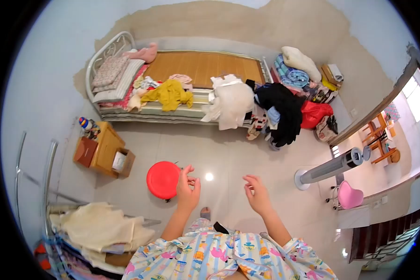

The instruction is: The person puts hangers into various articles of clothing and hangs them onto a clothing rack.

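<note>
Both my hands are raised in front of my body over the tiled floor. My left hand (187, 187) has its fingers apart and holds nothing; it overlaps the right edge of a round red stool (163, 180) in the view. To the right, my right hand (257, 193) is also empty, its fingers slightly curled and apart. Beyond them stands a bed with a brown mat (200, 67). On its near side lie a yellow garment (170, 94), a white cloth (234, 103) and a heap of black clothes (284, 109).
A wooden cabinet (106, 148) stands at the left. Light clothes (100, 226) hang on a rack at the lower left. A grey tower fan (329, 169) and a pink chair (349, 195) are at the right. A red bag (315, 114) sits past the bed's right end.
</note>
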